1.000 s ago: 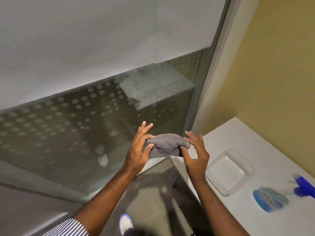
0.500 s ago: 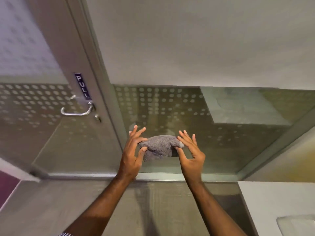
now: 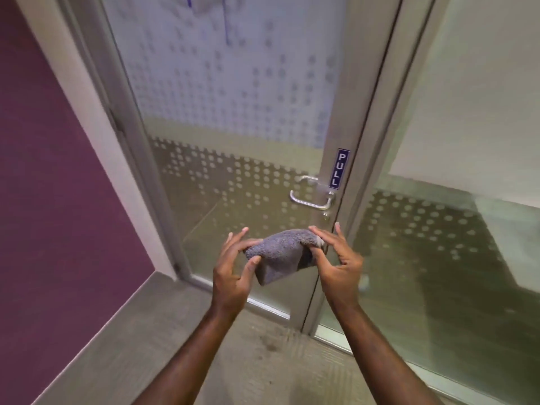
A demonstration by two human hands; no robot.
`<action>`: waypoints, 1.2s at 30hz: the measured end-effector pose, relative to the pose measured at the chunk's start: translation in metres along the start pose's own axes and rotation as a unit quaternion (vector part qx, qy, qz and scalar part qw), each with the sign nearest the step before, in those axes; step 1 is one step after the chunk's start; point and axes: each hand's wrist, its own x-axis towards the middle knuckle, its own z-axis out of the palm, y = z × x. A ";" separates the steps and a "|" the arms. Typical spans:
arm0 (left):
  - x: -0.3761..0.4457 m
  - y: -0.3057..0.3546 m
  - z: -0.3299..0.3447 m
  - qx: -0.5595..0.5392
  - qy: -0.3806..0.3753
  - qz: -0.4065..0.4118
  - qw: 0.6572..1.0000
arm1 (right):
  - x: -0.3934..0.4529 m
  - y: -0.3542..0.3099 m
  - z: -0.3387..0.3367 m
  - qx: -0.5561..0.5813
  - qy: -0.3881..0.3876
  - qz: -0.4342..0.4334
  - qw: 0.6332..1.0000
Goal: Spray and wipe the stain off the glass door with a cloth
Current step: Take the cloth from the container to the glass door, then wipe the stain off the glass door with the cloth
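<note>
While you face glass door (image 3: pixel 233 127), wiping not begun. Left hand (image 3: pixel 230 276) and right hand (image 3: pixel 339 264) each pinch bunched cloth (image 3: pixel 280 254) by thumb and fingertips, other fingers spread, just below door handle (image 3: pixel 311 197). Purple stain (image 3: pixel 225 21) high above handle, unwiped. Spray bottle unseen.

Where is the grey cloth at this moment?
Centre of the head view: the grey cloth is pinched between the left hand and right hand, just below the door handle.

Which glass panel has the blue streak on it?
The handled glass door, left of the fixed pane: blue streak runs down its frosted top; the pane shows none.
</note>
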 end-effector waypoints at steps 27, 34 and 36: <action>0.281 -0.157 -0.196 0.012 0.171 -0.085 0.982 | 0.177 -0.022 0.367 0.264 0.099 0.061 0.957; 0.390 -0.170 -0.211 0.083 0.068 -0.044 0.993 | 0.207 0.005 0.401 0.259 0.070 -0.003 0.963; 0.420 -0.165 -0.217 0.073 -0.027 -0.052 0.996 | 0.204 0.014 0.406 0.247 0.023 -0.025 0.969</action>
